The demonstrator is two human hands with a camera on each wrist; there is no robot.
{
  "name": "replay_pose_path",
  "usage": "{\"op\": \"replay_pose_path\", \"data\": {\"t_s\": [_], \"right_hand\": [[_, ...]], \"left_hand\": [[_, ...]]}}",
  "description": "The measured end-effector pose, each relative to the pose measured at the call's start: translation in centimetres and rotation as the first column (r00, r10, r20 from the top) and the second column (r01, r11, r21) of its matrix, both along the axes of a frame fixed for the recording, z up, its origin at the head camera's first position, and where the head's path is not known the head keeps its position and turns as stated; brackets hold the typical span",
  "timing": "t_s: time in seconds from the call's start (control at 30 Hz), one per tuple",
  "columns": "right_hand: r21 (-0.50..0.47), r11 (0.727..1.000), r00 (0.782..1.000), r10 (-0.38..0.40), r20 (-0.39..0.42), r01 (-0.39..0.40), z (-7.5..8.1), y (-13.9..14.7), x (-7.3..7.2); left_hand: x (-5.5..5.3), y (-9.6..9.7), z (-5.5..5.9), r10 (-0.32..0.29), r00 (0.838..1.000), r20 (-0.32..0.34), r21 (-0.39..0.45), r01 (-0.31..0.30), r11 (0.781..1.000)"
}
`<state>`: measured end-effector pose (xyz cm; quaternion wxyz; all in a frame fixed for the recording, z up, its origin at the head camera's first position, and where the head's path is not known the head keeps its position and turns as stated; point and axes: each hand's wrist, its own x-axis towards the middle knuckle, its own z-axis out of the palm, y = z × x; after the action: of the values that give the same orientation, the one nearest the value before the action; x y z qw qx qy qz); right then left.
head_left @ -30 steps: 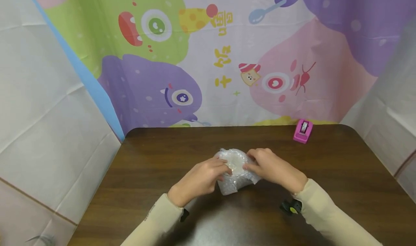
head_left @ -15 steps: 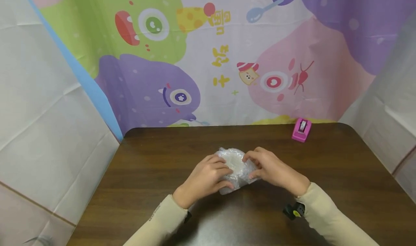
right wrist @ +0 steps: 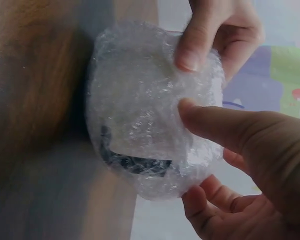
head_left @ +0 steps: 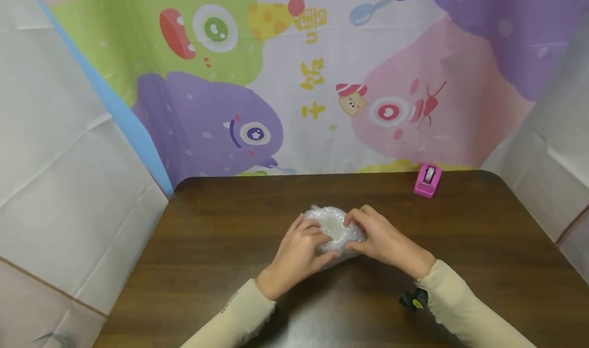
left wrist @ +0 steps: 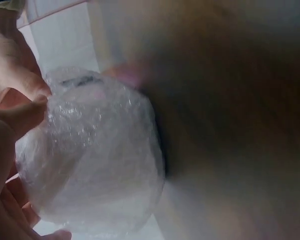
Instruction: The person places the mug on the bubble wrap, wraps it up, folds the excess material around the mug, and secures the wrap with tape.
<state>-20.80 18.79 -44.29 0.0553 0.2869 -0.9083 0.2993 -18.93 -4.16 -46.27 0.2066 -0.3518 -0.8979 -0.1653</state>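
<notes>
A round thing wrapped in bubble wrap [head_left: 334,224] stands on the table in the head view, with a paler hollow at its top. A dark strip shows through the wrap in the right wrist view. My left hand [head_left: 300,251] holds it from the left, fingers curled over the top edge and thumb on the near side. From the right my right hand [head_left: 385,235] grips it, bent fingers at the upper rim and thumb against the front. Both thumbs lie close together on the bubble wrap [right wrist: 135,100] in the right wrist view. What is inside is hidden.
A pink tape dispenser [head_left: 428,180] stands at the back right of the brown wooden table [head_left: 221,225]. Behind the table hangs a cloth [head_left: 317,148] printed with cartoon monsters. Pale panels [head_left: 69,148] rise at both sides.
The loose flap of bubble wrap that hung at the near side is now folded against the thing. My left thumb has come round to the front, and my right fingers have shifted along the rim.
</notes>
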Motion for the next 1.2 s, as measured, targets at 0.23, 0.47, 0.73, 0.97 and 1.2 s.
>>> {"op": "replay_pose_path", "data": {"t_s": [0.23, 0.47, 0.73, 0.97, 1.2], "right_hand": [[-0.016, 1.0, 1.0, -0.008, -0.02, 0.008, -0.3, 0.0, 0.1], [-0.036, 0.999, 0.999, -0.018, -0.043, 0.016, -0.9, -0.5, 0.3], [-0.049, 0.999, 0.997, -0.027, -0.066, 0.023, -1.1, -0.3, 0.6], [-0.001, 1.0, 0.997, 0.0, -0.079, 0.0, -0.4, 0.4, 1.2], [-0.015, 0.999, 0.997, 0.04, -0.073, -0.041, -0.1, 1.4, 1.6]], "left_hand": [[0.0, 0.6, -0.3, 0.024, 0.999, 0.039, 0.083, -0.027, 0.996], [0.2, 1.2, -0.6, 0.07, 0.997, 0.013, 0.113, -0.071, 0.991], [0.2, 1.8, -0.5, 0.129, 0.991, -0.023, 0.099, -0.126, 0.987], [0.1, 2.2, -0.7, 0.14, 0.99, -0.018, 0.095, -0.137, 0.986], [0.0, 2.1, -0.5, 0.118, 0.993, 0.016, 0.099, -0.119, 0.988]]}}
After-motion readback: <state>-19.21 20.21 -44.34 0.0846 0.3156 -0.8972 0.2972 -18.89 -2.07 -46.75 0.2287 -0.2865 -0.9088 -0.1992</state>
